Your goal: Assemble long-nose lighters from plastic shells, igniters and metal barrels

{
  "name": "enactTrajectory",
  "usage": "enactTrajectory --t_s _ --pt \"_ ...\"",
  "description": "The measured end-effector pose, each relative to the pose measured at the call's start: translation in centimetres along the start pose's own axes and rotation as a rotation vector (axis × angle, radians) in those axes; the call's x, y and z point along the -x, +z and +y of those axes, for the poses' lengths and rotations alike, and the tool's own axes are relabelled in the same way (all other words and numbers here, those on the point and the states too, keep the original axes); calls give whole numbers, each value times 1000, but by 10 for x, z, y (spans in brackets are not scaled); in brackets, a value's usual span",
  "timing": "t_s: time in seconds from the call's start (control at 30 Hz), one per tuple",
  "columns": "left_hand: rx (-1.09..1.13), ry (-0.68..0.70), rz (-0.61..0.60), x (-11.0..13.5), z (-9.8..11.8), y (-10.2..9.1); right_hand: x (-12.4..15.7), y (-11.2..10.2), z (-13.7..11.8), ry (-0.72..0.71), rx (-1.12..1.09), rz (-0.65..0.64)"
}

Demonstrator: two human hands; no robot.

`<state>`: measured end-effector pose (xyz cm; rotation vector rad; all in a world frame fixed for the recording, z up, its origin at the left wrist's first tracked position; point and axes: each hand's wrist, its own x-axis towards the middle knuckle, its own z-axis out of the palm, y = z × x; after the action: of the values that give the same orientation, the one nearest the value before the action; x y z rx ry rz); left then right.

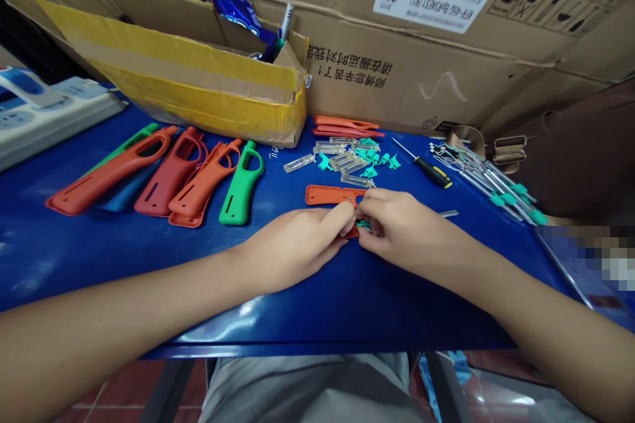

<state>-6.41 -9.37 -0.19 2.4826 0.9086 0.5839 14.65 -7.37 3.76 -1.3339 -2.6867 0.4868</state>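
My left hand is closed, with its thumb and fingers pinched at an orange lighter casing half that is mostly covered by both hands. My right hand meets it from the right, fingertips pinched around a small teal plastic piece at that casing. Just beyond my fingers another orange casing half lies flat on the blue table. Farther back are clear fuel tanks and loose teal pieces in a scattered pile.
Several coloured lighter casings lie at left. A screwdriver and metal lighter tubes with wires lie at right. A yellow-taped cardboard box and a large carton stand behind. A power strip sits far left.
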Motion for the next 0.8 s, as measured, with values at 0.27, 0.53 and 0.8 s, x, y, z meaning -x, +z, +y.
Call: enactTrajectory --t_s 0.27,0.53,0.8 --pt "-6 -12 0 -1 1 0 -1 -6 2 -44 -38 -40" --pt "-6 5 5 0 0 2 -1 -14 5 -7 -22 -85" --pt "-18 -13 -16 -1 0 0 -7 -24 -12 1 297 -237"
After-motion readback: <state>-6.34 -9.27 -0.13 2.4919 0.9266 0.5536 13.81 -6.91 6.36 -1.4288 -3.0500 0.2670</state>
